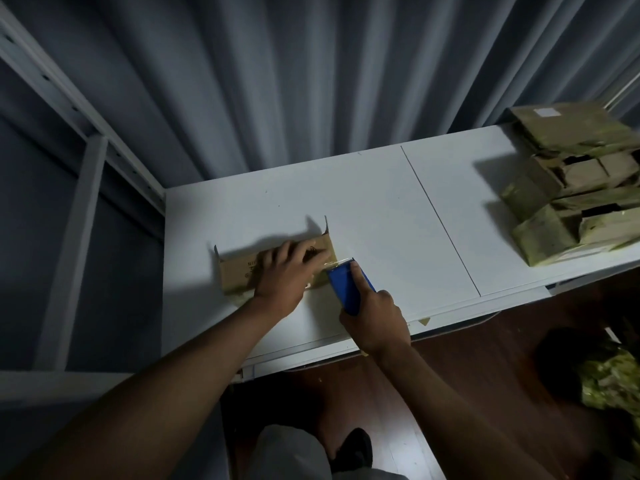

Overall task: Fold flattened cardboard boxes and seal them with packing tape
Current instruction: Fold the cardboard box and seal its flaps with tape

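A small brown cardboard box (239,273) lies on the white table (381,216), its end flaps standing up at the far corners. My left hand (287,271) presses flat on its top, fingers spread toward the right end. My right hand (374,317) grips a blue tape dispenser (346,287) at the box's right end. A strip of clear tape (334,264) runs from the dispenser onto the box.
A pile of taped cardboard boxes (575,188) sits at the table's right end. A grey metal rack (86,161) stands to the left, curtains behind. Crumpled tape waste (613,382) lies on the dark wooden floor at lower right.
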